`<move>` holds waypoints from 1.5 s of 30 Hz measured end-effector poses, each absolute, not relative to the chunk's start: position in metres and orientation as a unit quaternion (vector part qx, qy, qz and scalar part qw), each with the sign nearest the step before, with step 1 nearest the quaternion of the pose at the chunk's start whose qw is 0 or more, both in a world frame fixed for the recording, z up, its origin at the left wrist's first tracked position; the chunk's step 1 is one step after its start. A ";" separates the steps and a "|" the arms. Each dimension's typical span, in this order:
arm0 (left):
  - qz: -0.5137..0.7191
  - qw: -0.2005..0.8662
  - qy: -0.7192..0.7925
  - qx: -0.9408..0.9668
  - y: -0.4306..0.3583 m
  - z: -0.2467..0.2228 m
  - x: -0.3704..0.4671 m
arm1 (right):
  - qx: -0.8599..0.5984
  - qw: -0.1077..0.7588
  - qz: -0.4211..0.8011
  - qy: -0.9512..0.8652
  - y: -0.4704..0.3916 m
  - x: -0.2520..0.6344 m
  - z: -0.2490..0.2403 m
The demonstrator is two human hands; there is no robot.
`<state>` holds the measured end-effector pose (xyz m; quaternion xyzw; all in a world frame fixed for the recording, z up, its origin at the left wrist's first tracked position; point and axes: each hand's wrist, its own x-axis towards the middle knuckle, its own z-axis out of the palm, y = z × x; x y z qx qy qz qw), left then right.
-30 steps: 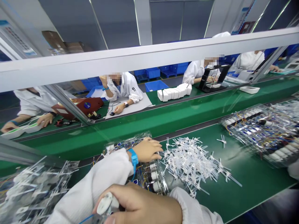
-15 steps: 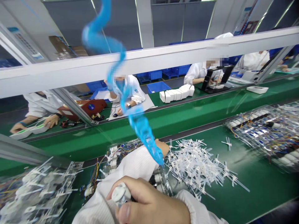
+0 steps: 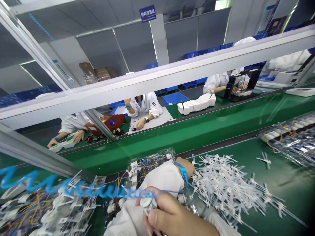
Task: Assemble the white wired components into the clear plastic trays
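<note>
My right hand is closed around a small white part with a round, disc-like end, thumb and forefinger pressed on its sides. Its lower portion is hidden in the palm. My left arm reaches forward beneath it in a white sleeve. At its far end my left hand is bent down beside a heap of white cable-tie-like pieces; its fingers are out of sight. A blue wrist strap circles the left wrist. Its blurred blue coiled cord stretches off to the left.
Trays of wired parts lie under my left arm, at the right and at lower left. A metal post rises at left. Beyond the green divider, co-workers sit near white blocks and a black stand.
The coiled cord has swung from overhead to the far left. The view has shifted, so both hands appear farther right. My right hand keeps hold of the white part.
</note>
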<state>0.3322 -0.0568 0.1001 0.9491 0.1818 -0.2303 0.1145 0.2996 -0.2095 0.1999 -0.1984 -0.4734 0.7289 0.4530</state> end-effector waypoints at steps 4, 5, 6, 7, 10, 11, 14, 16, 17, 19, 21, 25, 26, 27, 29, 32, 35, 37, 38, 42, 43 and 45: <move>-0.196 0.137 0.203 0.950 -0.049 0.101 0.329 | -0.193 0.471 0.695 -0.508 -0.204 0.295 0.187; -0.171 0.147 0.214 0.950 -0.048 0.101 0.328 | -0.195 0.474 0.690 -0.511 -0.203 0.294 0.184; -0.145 0.158 0.226 0.950 -0.046 0.101 0.327 | -0.197 0.476 0.687 -0.513 -0.202 0.293 0.183; -0.121 0.172 0.236 0.949 -0.045 0.102 0.326 | -0.198 0.476 0.686 -0.514 -0.202 0.293 0.183; -0.053 0.219 0.255 0.940 -0.041 0.103 0.322 | -0.194 0.476 0.687 -0.514 -0.202 0.293 0.187; -0.030 0.235 0.257 0.937 -0.039 0.104 0.321 | -0.193 0.479 0.683 -0.516 -0.202 0.293 0.188; 0.031 0.279 0.253 0.926 -0.035 0.112 0.314 | -0.198 0.490 0.670 -0.522 -0.201 0.293 0.190; 0.060 0.305 0.246 0.918 -0.032 0.121 0.307 | -0.201 0.494 0.665 -0.523 -0.199 0.293 0.186; 0.074 0.314 0.243 0.915 -0.031 0.127 0.303 | -0.206 0.495 0.664 -0.522 -0.198 0.293 0.183; 0.102 0.324 0.239 0.909 -0.029 0.139 0.290 | -0.211 0.486 0.672 -0.518 -0.197 0.292 0.176; 0.134 0.320 0.244 0.906 -0.029 0.152 0.270 | -0.214 0.470 0.683 -0.516 -0.196 0.292 0.171; 0.222 0.349 0.267 0.870 -0.032 0.172 0.211 | -0.225 0.480 0.657 -0.537 -0.194 0.297 0.172; 0.249 0.389 0.276 0.843 -0.034 0.176 0.193 | -0.228 0.485 0.647 -0.542 -0.192 0.299 0.173; 0.271 0.436 0.292 0.807 -0.036 0.181 0.176 | -0.230 0.488 0.644 -0.543 -0.190 0.300 0.172; 0.307 0.510 0.313 0.740 -0.042 0.191 0.145 | -0.229 0.486 0.652 -0.535 -0.183 0.302 0.169; 0.358 0.520 0.316 0.709 -0.048 0.211 0.110 | -0.225 0.497 0.657 -0.520 -0.171 0.302 0.159; 0.385 0.500 0.284 0.721 -0.048 0.234 0.087 | -0.245 0.517 0.637 -0.517 -0.164 0.302 0.153; 0.419 0.490 0.260 0.719 -0.045 0.247 0.076 | -0.268 0.520 0.622 -0.520 -0.163 0.304 0.154; 0.441 0.486 0.250 0.712 -0.044 0.252 0.071 | -0.281 0.521 0.614 -0.522 -0.163 0.305 0.156; 0.533 0.471 0.211 0.671 -0.046 0.256 0.052 | -0.317 0.524 0.576 -0.542 -0.166 0.313 0.165; 0.553 0.471 0.202 0.657 -0.048 0.252 0.047 | -0.321 0.525 0.570 -0.545 -0.167 0.315 0.167; 0.588 0.481 0.191 0.622 -0.054 0.240 0.037 | -0.326 0.524 0.564 -0.548 -0.167 0.316 0.169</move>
